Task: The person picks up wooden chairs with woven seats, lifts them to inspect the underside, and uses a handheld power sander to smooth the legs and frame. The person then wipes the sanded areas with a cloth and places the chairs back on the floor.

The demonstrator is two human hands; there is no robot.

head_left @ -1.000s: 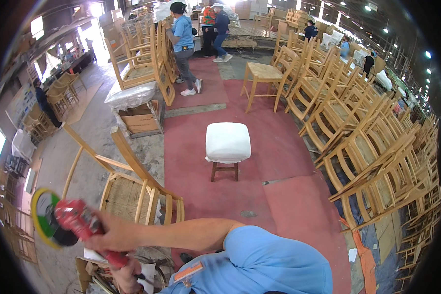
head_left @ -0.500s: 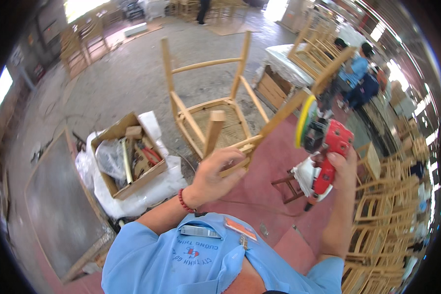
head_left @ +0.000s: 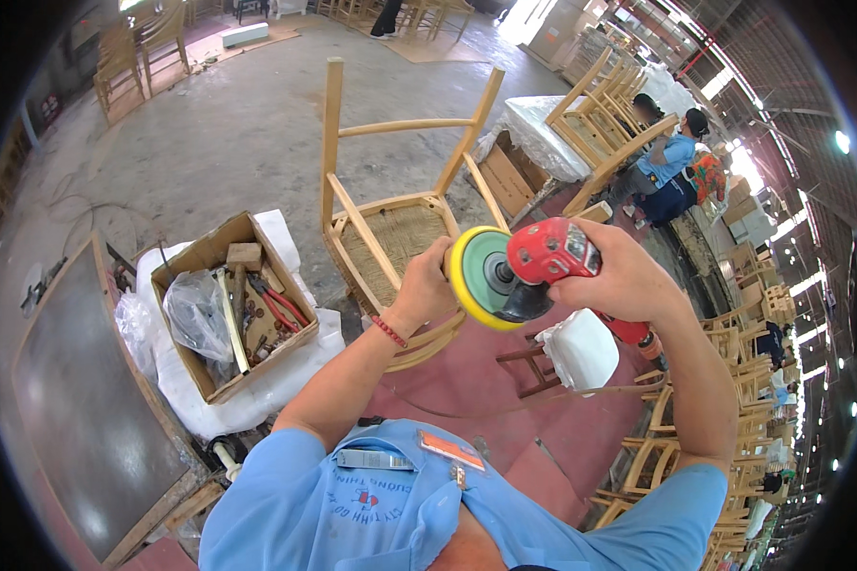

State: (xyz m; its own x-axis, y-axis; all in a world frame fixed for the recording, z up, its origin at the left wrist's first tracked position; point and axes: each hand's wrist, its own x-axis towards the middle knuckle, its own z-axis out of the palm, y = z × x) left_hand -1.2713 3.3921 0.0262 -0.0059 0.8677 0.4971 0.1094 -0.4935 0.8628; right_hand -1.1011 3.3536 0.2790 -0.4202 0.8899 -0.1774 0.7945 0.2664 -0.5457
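Observation:
My right hand (head_left: 624,278) grips a red handheld sander (head_left: 554,252) with a round yellow and green pad (head_left: 478,277). My left hand (head_left: 427,285) is at the left edge of that pad, its fingers curled against the disc. Behind both hands stands a light wooden chair (head_left: 390,205) with a woven seat, its legs and back rails up toward the top of the view. My blue shirt fills the bottom of the picture.
A cardboard box (head_left: 230,303) of hand tools and a plastic bag sits on white sheeting at the left. A white-topped stool (head_left: 574,352) stands on the red floor below my right hand. Stacked wooden chairs (head_left: 743,400) line the right side. Two people (head_left: 671,167) crouch at upper right.
My view has swung and settled over the chair. The sander has come in closer to centre, and my left hand has gone from the chair's rail to the edge of the sanding pad.

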